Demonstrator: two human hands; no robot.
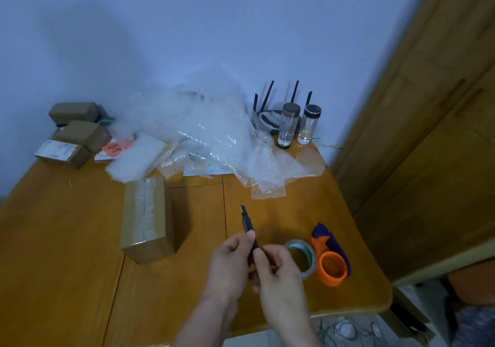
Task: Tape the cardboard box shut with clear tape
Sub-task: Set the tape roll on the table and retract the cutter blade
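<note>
A closed cardboard box (146,219) lies on the wooden table (67,239), with clear tape running along its top seam. Both hands hold a black utility knife (247,222) above the table, right of the box, its tip pointing up and away. My left hand (230,263) grips the knife's body; my right hand (278,271) pinches its lower end. A roll of clear tape (301,257) lies flat just right of my right hand.
An orange tape dispenser (332,265) with a purple part sits beside the roll. Bubble wrap (203,132) is heaped at the back. Three small taped boxes (72,135) stand at the back left. Two glass bottles (297,125) stand at the back right. A wooden door (428,105) flanks the table's right.
</note>
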